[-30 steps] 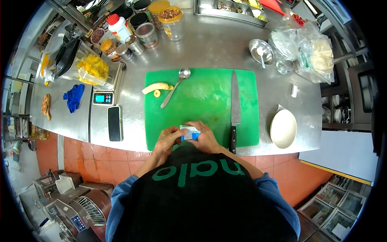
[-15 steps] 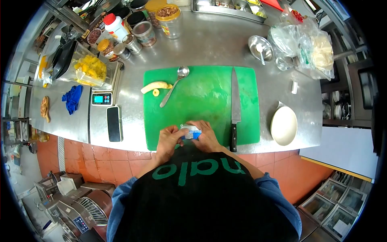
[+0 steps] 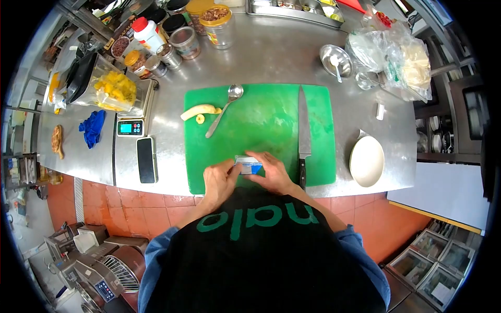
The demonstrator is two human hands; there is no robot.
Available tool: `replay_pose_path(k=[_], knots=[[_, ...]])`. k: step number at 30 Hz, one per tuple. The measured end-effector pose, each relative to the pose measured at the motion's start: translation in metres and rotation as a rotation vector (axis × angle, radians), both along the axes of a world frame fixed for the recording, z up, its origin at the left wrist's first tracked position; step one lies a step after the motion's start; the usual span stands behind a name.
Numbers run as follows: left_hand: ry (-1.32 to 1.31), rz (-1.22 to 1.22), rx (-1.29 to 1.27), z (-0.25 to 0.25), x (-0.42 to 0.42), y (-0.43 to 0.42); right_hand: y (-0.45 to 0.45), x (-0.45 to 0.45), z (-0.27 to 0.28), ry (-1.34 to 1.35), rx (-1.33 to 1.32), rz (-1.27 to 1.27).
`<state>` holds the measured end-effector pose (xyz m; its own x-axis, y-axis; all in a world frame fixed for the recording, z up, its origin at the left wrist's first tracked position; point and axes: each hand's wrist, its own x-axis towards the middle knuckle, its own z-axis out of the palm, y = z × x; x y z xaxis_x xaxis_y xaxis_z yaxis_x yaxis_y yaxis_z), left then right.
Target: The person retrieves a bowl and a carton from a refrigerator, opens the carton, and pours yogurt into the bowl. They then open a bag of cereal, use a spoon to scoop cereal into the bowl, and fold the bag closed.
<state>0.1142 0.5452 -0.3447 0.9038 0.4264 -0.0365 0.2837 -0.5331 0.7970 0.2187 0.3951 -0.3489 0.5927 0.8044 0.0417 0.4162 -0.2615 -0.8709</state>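
Observation:
Both of my hands are at the near edge of a green cutting board [image 3: 261, 125], gripping a small blue, white and silver package [image 3: 249, 166] between them. My left hand [image 3: 219, 180] pinches its left end with thumb and fingers. On the other end, my right hand [image 3: 273, 175] is closed with the thumb below and fingers above. What is inside the package cannot be made out. A metal spoon [image 3: 223, 112] lies on the board beside a peeled banana piece [image 3: 201, 110] and a small banana slice [image 3: 200, 119]. To the right rests a long knife [image 3: 303, 130], handle toward me.
Left of the board are a phone [image 3: 146, 160] and a digital scale [image 3: 130, 128] bearing a clear container of yellow chunks [image 3: 116, 88]. Several jars [image 3: 185, 41] stand behind. A white bowl [image 3: 367, 162], a metal bowl [image 3: 336, 60] and plastic bags [image 3: 389, 57] are on the right.
The package is slightly more level, with more of its blue and white face showing. My right-hand fingers have shifted right along it. Both hands still hold it.

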Motion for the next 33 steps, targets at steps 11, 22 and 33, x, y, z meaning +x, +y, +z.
replay_pose_path(k=[11, 22, 33], knots=[[-0.216, -0.287, 0.144, 0.026, 0.001, 0.016, 0.001, 0.013, 0.021, -0.220, 0.010, 0.105], [-0.294, -0.274, 0.146, 0.013, 0.005, 0.006, -0.005, 0.018, 0.012, -0.267, -0.057, 0.184], [-0.258, -0.136, -0.101, 0.014, 0.005, 0.001, -0.014, 0.028, 0.022, -0.074, -0.063, 0.173]])
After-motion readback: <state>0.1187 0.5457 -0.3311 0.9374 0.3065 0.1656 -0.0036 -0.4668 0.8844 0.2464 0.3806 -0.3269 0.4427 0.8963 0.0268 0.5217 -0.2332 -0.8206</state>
